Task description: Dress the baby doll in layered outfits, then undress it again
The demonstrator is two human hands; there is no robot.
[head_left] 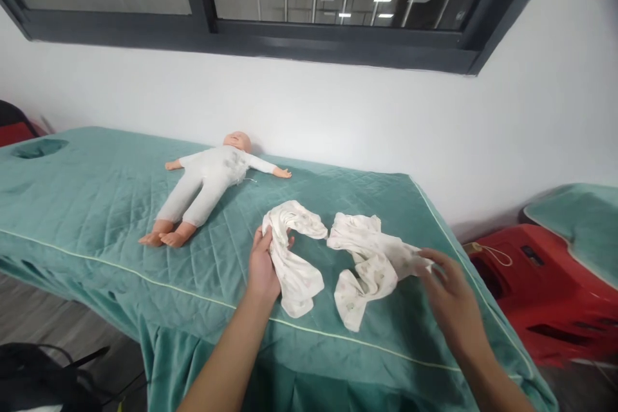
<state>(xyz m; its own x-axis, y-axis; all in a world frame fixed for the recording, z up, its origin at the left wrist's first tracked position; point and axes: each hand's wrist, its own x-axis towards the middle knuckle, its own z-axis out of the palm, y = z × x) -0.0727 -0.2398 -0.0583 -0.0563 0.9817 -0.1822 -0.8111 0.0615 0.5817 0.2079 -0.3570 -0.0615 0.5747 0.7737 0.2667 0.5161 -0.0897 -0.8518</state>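
Observation:
My left hand (264,266) is closed around a crumpled pair of white baby pants (295,270), lifted slightly over the bed near its front edge. To the right lies a white patterned baby top (369,257), bunched up, with one sleeve stretched toward me. The end of that sleeve is pinched in my right hand (447,286). A baby doll (212,174) in a white cloth body rests on its back, arms spread, farther left on the bed. Its feet point toward the front left.
A green quilted cover (111,206) with pale piping drapes over the bed, with a face hole (38,148) at the far left. Behind is a white wall (338,116) under a dark-framed window (333,38). Red plastic furniture (555,296) stands at right; a black item (38,376) sits lower left.

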